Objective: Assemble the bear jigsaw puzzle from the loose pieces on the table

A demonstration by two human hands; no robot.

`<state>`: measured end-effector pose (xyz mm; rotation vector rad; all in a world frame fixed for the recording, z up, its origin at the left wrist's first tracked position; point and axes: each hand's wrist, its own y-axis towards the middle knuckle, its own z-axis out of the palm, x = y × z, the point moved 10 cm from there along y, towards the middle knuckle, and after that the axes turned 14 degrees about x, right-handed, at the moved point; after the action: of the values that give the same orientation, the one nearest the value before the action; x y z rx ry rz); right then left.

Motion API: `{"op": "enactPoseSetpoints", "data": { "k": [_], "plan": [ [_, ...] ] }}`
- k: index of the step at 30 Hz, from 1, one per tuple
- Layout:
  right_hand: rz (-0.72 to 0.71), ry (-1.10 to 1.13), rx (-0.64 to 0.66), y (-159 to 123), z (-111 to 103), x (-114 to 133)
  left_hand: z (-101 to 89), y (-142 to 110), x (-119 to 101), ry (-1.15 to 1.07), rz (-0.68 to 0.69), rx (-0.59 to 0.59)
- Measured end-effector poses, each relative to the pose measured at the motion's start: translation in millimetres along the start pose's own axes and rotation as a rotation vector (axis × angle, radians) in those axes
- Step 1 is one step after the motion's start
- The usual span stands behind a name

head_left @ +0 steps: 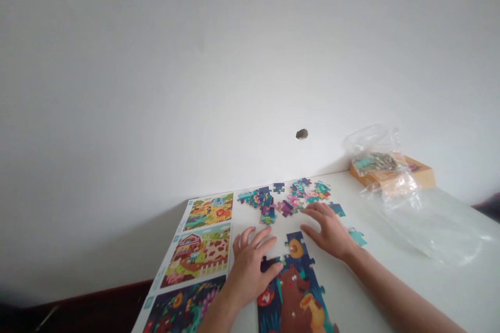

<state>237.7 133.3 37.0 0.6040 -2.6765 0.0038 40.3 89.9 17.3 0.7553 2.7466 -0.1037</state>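
Note:
A partly joined jigsaw puzzle (292, 286) with a brown bear and an orange honey pot lies on the white table in front of me. My left hand (252, 260) rests at its upper left edge, fingers spread, the thumb over the puzzle. Beyond the puzzle's top end, my right hand (326, 226) reaches toward the loose pieces with its fingers apart. Near its fingertips are purple puzzle pieces (287, 207). A heap of dark blue and teal puzzle pieces (262, 200) lies ahead of my left hand. One teal puzzle piece (357, 237) sits beside my right wrist.
A picture sheet (234, 213) with farm, animal and forest scenes lies along the table's left edge. At the back right, clear plastic bags (377, 158), one holding pieces, lie on an orange box (427, 173). A white wall (250, 73) with a hole (301, 134) stands behind.

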Motion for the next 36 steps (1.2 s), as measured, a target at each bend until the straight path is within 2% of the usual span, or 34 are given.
{"op": "enactPoseSetpoints", "data": {
  "k": [2, 5, 10, 14, 18, 24, 36],
  "plan": [
    [-0.203, 0.046, 0.106, -4, 9, 30, -0.9, 0, -5, -0.016, 0.029, 0.02],
    [-0.261, 0.069, 0.203, -8, 18, 48, -3.7, 0, -13, -0.045, 0.069, 0.032],
    [-0.184, 0.053, 0.191, -5, 21, 41, -7.1, 1, -22, -0.078, 0.099, 0.043],
    [-0.164, 0.029, 0.184, -4, 22, 36, -10.9, 1, -25, -0.076, 0.127, -0.002],
    [-0.164, 0.024, 0.176, -5, 20, 37, -13.0, 0, -21, -0.065, 0.123, -0.048],
    [-0.163, 0.033, 0.17, -5, 22, 37, -7.7, 2, -13, -0.055, 0.098, -0.05],
    [-0.227, 0.045, 0.241, -12, 17, 48, -13.8, 1, -1, -0.067, 0.038, -0.092]
  ]
}}
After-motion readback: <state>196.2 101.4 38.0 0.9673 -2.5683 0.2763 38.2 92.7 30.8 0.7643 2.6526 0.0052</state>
